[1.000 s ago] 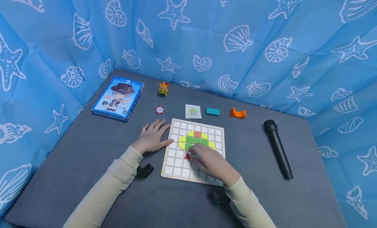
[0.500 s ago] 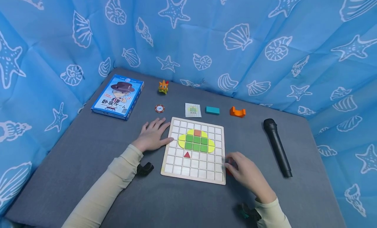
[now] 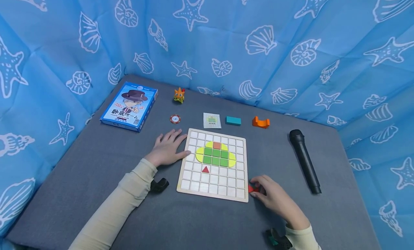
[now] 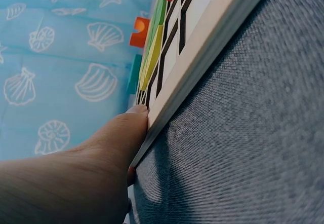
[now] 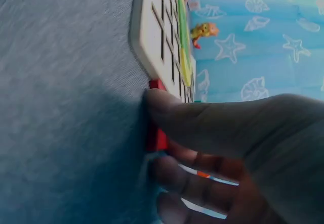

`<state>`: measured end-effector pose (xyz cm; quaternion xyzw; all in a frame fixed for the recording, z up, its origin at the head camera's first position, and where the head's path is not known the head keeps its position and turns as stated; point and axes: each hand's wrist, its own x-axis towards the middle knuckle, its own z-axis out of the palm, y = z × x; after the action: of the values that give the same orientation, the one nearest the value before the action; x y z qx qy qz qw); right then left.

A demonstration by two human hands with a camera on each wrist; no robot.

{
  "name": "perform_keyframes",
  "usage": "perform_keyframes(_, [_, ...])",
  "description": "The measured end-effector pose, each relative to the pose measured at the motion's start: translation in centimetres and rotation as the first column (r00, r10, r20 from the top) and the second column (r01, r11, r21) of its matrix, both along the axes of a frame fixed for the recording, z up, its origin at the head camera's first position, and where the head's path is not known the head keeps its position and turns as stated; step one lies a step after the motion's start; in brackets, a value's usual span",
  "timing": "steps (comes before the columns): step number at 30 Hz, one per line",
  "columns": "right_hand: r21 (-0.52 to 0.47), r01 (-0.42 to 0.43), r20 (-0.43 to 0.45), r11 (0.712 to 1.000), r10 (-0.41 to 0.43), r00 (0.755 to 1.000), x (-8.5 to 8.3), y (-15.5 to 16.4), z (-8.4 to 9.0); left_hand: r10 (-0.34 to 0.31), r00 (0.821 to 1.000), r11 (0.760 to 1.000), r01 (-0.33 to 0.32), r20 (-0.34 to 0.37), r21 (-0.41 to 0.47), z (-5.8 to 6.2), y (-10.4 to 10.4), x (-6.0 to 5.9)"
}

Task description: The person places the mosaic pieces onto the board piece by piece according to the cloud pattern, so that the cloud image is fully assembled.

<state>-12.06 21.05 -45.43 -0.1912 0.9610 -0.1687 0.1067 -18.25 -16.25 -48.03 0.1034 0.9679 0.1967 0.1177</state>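
Observation:
A square wooden grid board (image 3: 197, 187) with white cells lies in the middle of the table. Green squares, yellow rounded pieces and one orange-brown square form a shape on it, and a red triangle tile (image 3: 205, 169) sits just below. My left hand (image 3: 166, 148) rests spread on the table, its thumb (image 4: 132, 125) on the board's left edge. Just off the board's lower right edge, my right hand (image 3: 275, 194) pinches a red tile (image 5: 158, 140) between thumb and fingers, close over the cloth. The fingers partly hide the tile's outline.
Behind the board are a pattern card (image 3: 212, 120), a teal block (image 3: 233, 121) and an orange notched block (image 3: 260, 123). A black microphone (image 3: 304, 162) lies at the right. Farther left are a blue game box (image 3: 129, 106), a poker chip (image 3: 175, 119) and a small figurine (image 3: 179, 95).
My right hand has moved off the board to its right side and now holds a red tile there. The left hand stays on the board's edge.

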Motion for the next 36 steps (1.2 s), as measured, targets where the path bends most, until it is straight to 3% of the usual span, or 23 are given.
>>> perform_keyframes(9, [-0.048,-0.055,-0.137,0.997,0.048,0.989,-0.8,0.8,-1.0,0.008,1.0,1.0,-0.008,-0.001,-0.009,-0.3,0.0,-0.2])
perform_keyframes(13, [-0.043,-0.035,-0.172,0.998,0.027,0.985,-1.6,0.9,-1.4,0.006,1.0,1.0,-0.006,-0.003,-0.01,-0.3,-0.1,-0.2])
perform_keyframes(27, [0.015,0.06,-0.086,0.998,-0.058,0.995,-2.2,1.7,-0.5,-0.004,1.0,1.0,0.004,-0.005,0.012,0.2,-0.1,0.1])
perform_keyframes(36, [-0.017,0.049,-0.142,0.999,-0.051,0.989,-2.0,1.2,-0.8,-0.004,1.0,1.0,0.004,-0.007,0.005,-0.4,-0.1,0.0])
